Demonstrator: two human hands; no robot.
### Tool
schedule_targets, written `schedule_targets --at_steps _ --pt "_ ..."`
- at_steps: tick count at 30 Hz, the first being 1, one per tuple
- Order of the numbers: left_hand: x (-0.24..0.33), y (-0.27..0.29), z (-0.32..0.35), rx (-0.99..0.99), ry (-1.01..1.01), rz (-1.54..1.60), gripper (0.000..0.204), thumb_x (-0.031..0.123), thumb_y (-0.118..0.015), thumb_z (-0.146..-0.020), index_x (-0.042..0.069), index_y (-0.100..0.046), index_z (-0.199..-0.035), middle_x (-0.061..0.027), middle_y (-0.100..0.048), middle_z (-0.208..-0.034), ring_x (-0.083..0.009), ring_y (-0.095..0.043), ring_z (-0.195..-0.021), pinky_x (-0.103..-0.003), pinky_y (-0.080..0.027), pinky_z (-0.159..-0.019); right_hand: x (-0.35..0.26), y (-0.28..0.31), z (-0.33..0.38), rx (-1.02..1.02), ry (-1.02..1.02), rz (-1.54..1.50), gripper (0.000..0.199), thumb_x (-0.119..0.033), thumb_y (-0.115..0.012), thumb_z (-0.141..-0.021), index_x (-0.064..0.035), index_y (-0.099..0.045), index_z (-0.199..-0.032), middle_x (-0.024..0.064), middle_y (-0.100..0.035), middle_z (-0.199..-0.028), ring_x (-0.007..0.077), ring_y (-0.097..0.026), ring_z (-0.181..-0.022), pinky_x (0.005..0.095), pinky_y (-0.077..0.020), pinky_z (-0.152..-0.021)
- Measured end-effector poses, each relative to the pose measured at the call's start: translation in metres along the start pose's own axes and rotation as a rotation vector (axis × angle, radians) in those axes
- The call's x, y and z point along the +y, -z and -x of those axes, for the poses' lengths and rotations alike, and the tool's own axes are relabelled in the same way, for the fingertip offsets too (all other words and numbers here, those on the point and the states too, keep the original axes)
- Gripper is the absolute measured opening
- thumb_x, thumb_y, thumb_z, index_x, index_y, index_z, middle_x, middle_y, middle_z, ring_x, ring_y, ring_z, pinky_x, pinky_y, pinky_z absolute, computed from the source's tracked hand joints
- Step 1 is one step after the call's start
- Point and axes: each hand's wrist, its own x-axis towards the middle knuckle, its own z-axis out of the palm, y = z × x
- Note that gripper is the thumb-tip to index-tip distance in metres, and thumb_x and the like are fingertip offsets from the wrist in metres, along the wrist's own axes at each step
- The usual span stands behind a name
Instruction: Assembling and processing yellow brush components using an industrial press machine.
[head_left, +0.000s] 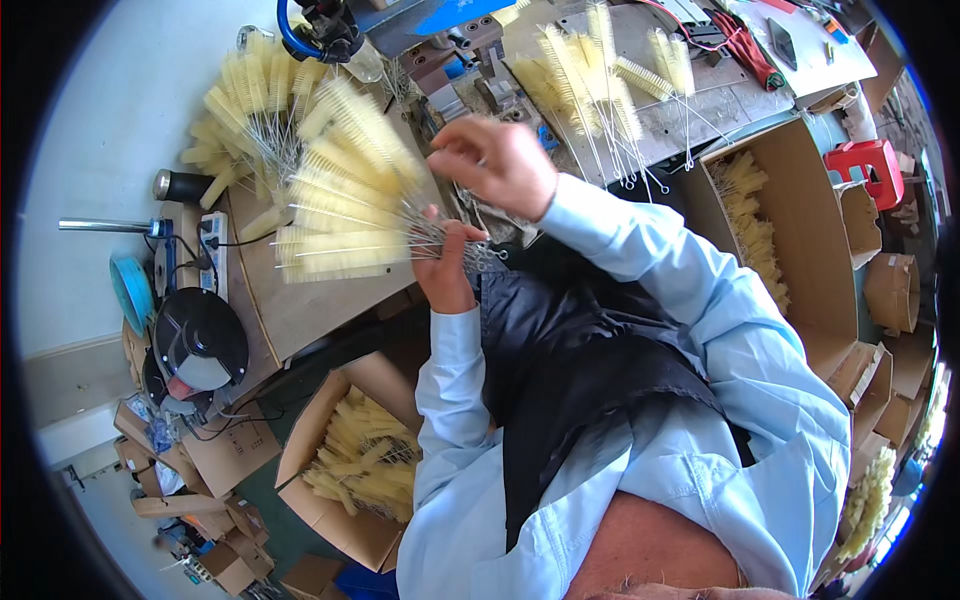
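My left hand [446,268] is closed round the wire stems of a fanned bundle of bottle brushes [345,205]. Their pale yellow bristle heads point left over the bench, while the looped wire ends stick out to the right of my fingers. Just above and to the right hovers my right hand [497,168], its fingers loosely bent and apart, with nothing visible between them. A metal fixture [470,95] stands on the bench beyond it. Behind the held bundle lies a heap of similar brushes [250,90]. More loose brushes [590,80] rest on the bench to the right.
Cardboard boxes of brushes stand at lower left [300,470] and on the right [820,240]. A power strip [213,255] and a black round machine [200,340] are at the left. A red stool [870,170] and a red glove [745,50] are at the right.
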Motion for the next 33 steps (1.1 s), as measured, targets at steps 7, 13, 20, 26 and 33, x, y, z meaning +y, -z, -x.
schedule_targets --at_steps 7,13,20,26,33 --pt "0.003 -0.013 0.021 -0.132 -0.024 -0.172 0.045 0.006 -0.062 -0.095 -0.007 -0.041 -0.132 -0.0068 -0.064 -0.084 -0.0135 -0.062 -0.076 -0.028 -0.051 -0.077 -0.001 -0.027 -0.018 -0.019 -0.057 0.175 0.036 -0.030 -0.072 -0.087 0.0017 -0.056 -0.082 0.0145 -0.061 -0.064 0.0281 -0.060 -0.054 0.0388 -0.0459 -0.052" --pt "0.018 -0.012 0.028 -0.041 0.163 0.112 0.055 -0.002 -0.066 -0.087 -0.008 -0.038 -0.134 -0.0089 -0.063 -0.088 -0.0179 -0.065 -0.077 -0.030 -0.053 -0.077 -0.014 -0.017 0.009 0.055 -0.203 -0.453 0.030 -0.028 -0.056 -0.102 0.0009 -0.062 -0.098 -0.0011 -0.055 -0.067 0.0051 -0.051 -0.057 0.0248 -0.0426 -0.051" --pt "0.015 0.031 0.011 -0.100 0.147 0.163 0.058 -0.006 -0.065 -0.081 -0.007 -0.041 -0.134 -0.0083 -0.056 -0.087 -0.0220 -0.063 -0.076 -0.043 -0.056 -0.076 -0.005 0.031 0.044 0.482 -0.356 -0.532 0.042 -0.038 -0.045 -0.105 -0.0012 -0.064 -0.098 -0.0029 -0.048 -0.062 0.0033 -0.038 -0.049 0.0197 -0.0320 -0.046" --pt "0.032 0.031 -0.024 0.103 0.045 0.256 0.051 -0.001 -0.059 -0.083 -0.007 -0.041 -0.130 -0.0092 -0.056 -0.088 -0.0217 -0.060 -0.077 -0.048 -0.057 -0.075 0.017 0.018 0.047 0.017 -0.737 -0.616 0.041 -0.037 -0.048 -0.104 -0.0005 -0.063 -0.093 -0.0031 -0.047 -0.060 0.0040 -0.037 -0.043 0.0211 -0.0282 -0.038" --pt "0.006 0.033 -0.043 0.158 0.039 0.192 0.049 0.000 -0.059 -0.086 -0.008 -0.040 -0.130 -0.0112 -0.060 -0.086 -0.0244 -0.064 -0.074 -0.044 -0.056 -0.076 0.017 -0.001 0.027 -0.040 -0.892 -0.730 0.045 -0.038 -0.049 -0.103 0.0043 -0.061 -0.091 0.0008 -0.048 -0.057 0.0082 -0.039 -0.038 0.0242 -0.0307 -0.036"
